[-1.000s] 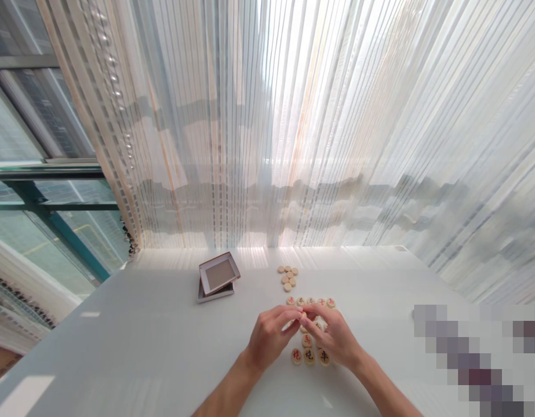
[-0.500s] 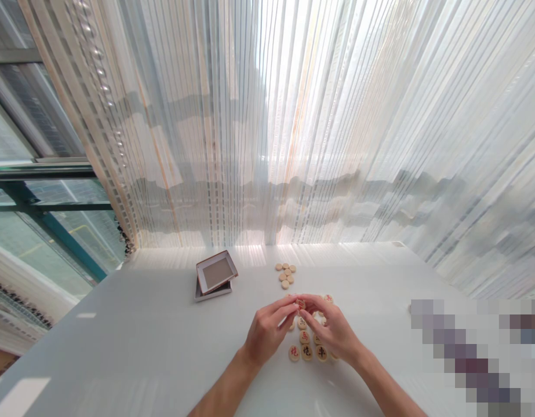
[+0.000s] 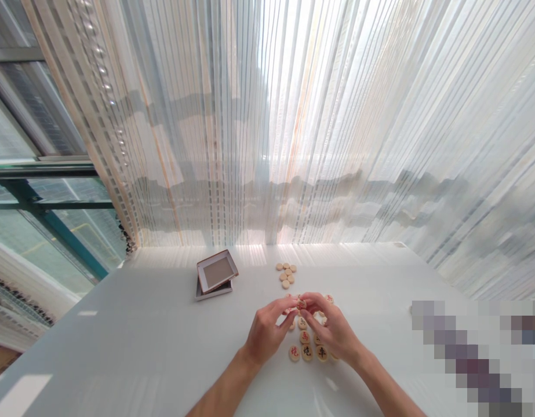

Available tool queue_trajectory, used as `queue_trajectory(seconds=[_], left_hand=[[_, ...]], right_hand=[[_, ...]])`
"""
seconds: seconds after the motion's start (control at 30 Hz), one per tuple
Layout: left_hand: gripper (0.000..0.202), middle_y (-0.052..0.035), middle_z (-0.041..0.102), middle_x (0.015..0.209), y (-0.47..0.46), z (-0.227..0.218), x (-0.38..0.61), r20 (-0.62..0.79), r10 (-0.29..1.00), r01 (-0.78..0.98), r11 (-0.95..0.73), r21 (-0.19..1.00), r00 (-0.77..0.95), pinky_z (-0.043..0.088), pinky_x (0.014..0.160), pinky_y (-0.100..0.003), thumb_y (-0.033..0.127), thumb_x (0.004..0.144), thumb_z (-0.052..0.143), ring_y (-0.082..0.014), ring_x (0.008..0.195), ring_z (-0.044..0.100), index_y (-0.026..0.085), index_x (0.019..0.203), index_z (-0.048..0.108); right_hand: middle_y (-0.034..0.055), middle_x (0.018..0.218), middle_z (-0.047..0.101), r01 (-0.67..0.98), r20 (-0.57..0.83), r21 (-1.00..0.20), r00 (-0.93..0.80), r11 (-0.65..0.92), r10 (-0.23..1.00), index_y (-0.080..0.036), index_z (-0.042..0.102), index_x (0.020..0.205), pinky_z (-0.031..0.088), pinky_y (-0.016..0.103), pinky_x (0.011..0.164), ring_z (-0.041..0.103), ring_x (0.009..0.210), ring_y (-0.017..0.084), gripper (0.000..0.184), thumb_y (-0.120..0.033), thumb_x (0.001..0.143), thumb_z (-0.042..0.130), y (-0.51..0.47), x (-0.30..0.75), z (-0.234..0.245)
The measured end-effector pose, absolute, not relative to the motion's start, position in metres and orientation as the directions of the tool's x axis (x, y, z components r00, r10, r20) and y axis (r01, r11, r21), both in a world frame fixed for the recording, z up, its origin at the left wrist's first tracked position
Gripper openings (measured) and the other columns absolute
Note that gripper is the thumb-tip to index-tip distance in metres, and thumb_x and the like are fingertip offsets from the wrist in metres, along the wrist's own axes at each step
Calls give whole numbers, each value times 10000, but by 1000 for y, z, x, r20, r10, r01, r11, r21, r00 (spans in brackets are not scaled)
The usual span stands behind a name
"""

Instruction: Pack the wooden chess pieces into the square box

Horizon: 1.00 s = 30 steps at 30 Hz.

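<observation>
My left hand [image 3: 269, 329] and my right hand [image 3: 332, 330] meet fingertip to fingertip above a white table [image 3: 141, 347]. Together they pinch a round wooden chess piece [image 3: 301, 303] with a red character on it. Under and around the hands lie several more wooden pieces with red or black characters, in rows; three of them [image 3: 308, 352] sit side by side nearest me. A small cluster of plain-faced pieces [image 3: 286, 274] lies farther back.
A small flat box with its lid set askew on it [image 3: 215, 274] sits left of the pieces. Sheer striped curtains [image 3: 293, 127] hang along the table's far edge, with a window at the left. A pixelated patch covers the lower right.
The hands lifted slightly and moved a little away from me, still pinching the piece between them. The view shifted a bit.
</observation>
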<state>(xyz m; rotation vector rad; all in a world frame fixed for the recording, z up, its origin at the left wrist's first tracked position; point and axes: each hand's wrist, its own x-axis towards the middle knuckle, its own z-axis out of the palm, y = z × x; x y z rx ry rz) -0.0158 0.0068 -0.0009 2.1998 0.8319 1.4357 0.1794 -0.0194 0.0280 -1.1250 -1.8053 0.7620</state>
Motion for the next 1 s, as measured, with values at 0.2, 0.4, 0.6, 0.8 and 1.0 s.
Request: queue_trajectory(seconds=[0.2, 0.4, 0.6, 0.8, 1.0], left_hand=[[235, -55, 735, 1119, 6, -1, -16, 666, 679, 291, -735, 613, 311, 629, 791, -303, 196, 959, 607, -195, 1009, 714, 249, 1183, 651], [226, -49, 748, 1066, 7, -1, -15, 679, 666, 323, -745, 584, 307, 626, 727, -291, 229, 951, 626, -184, 920, 726, 245, 1175, 650], [250, -49, 746, 1029, 6, 3, -15, 683, 661, 367, -746, 556, 310, 611, 715, -296, 266, 909, 691, -188, 889, 714, 243, 1156, 656], [237, -41, 732, 1002, 5, 3, -14, 678, 663, 367, -745, 557, 316, 606, 743, -316, 237, 912, 677, -186, 878, 699, 243, 1147, 644], [173, -30, 728, 956, 5, 3, -14, 683, 665, 346, -744, 571, 302, 607, 716, -296, 224, 912, 674, -170, 834, 700, 228, 1083, 646]], right_hand=[[39, 1032, 735, 368, 356, -830, -228, 419, 906, -277, 601, 1179, 584, 279, 722, 712, 899, 187, 217, -336, 976, 549, -19, 179, 28], [46, 1021, 755, 337, 312, -864, -223, 373, 924, -277, 579, 1167, 589, 308, 745, 728, 935, 213, 215, -374, 977, 551, -21, 178, 31], [68, 1072, 747, 247, 288, -903, -262, 353, 921, -258, 578, 1150, 579, 373, 859, 725, 1005, 226, 217, -392, 1020, 468, -21, 175, 30], [54, 1015, 746, 272, 328, -883, -225, 382, 918, -245, 627, 1066, 589, 340, 839, 734, 932, 211, 197, -402, 994, 530, -20, 174, 30], [44, 942, 733, 309, 344, -869, -185, 387, 920, -234, 615, 1018, 597, 313, 799, 726, 850, 191, 186, -405, 973, 557, -20, 174, 31]])
